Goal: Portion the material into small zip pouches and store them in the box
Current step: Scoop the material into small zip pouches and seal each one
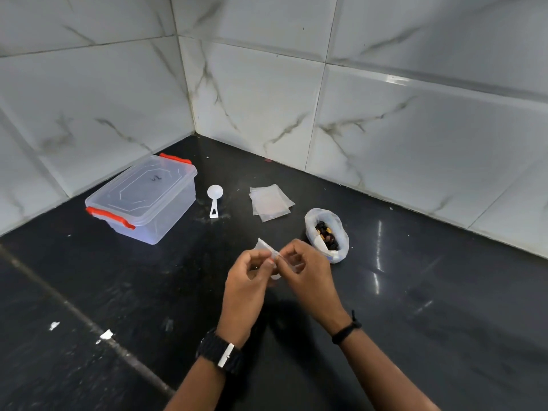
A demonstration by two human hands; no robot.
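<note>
Both hands, left hand [246, 280] and right hand [308, 274], pinch one small clear pouch [268, 250] above the black bench [415, 307], just left of the open bag of dark material [326, 234]. Farther left of the bag lie spare pouches [269, 203], a white scoop [214, 200] and the lidded box [142, 197].

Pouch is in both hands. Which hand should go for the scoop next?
Probably the left hand. The scoop lies up and left of the hands, on its side. The right hand sits next to the bag and could hold the pouch there for filling.
</note>
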